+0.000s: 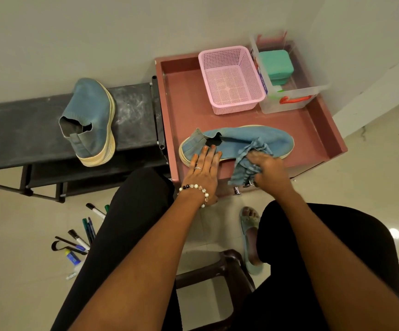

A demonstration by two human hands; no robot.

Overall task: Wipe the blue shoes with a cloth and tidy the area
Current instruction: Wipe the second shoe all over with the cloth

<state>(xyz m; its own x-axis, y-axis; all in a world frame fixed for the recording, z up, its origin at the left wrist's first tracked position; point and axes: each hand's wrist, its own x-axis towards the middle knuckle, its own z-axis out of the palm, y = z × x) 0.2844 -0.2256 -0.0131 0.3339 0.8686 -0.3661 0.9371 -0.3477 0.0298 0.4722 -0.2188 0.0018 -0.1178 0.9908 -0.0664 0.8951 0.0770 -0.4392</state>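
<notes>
One blue shoe (248, 139) lies on its side on the pink cabinet top (186, 101), toe to the right. My left hand (203, 168) presses flat on its heel end, fingers spread beside the opening. My right hand (269, 169) is closed around a crumpled blue cloth (247, 163) held against the shoe's near side, with part of the cloth hanging over the cabinet's front edge. The second blue shoe (93, 120) stands on the dusty black shoe rack (26, 130) to the left, heel toward me.
A pink basket (229, 80) and a clear box (296, 96) holding a green case stand at the cabinet's back. Markers, pens and a small tube (79, 237) lie scattered on the floor at the left. A dark stool (220, 273) sits between my legs.
</notes>
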